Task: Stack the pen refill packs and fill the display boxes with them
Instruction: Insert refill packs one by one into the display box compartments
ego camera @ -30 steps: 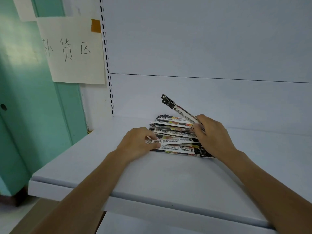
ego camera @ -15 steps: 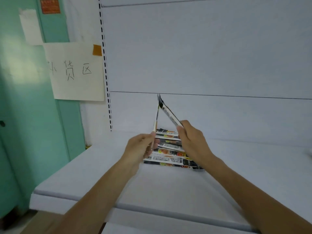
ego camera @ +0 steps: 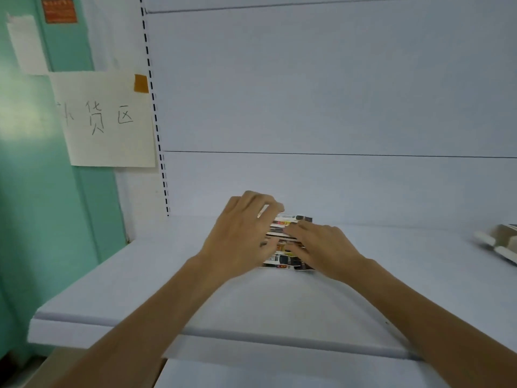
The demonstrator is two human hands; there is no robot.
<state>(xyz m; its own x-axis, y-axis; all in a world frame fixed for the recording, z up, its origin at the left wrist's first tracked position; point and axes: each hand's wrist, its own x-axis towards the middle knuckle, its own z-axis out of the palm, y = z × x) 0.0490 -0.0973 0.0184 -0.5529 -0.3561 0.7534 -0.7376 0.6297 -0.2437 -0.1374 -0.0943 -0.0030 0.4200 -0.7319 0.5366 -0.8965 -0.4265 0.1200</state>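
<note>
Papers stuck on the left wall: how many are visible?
3: a handwritten white sheet, a plain white sheet above it to the left, a small red label at the top. More may lie off-frame.

Even, soft indoor light, fairly bright, cool bluish cast on the white shelf [ego camera: 140, 289] and back panel [ego camera: 307, 93]. Paler washed-out patch on the green wall [ego camera: 22, 121], far left. Faint soft shadow on shelf under the forearms; no hard glare. Motion blur on left hand [ego camera: 240, 236], right hand [ego camera: 324, 247] and pen refill packs [ego camera: 291, 261]: print unreadable. Beige object [ego camera: 500, 242] at right edge smeared. Wide-angle bowing: slotted upright [ego camera: 156, 121] curves, shelf front bends. Sign [ego camera: 106, 121] lettering soft.
</note>
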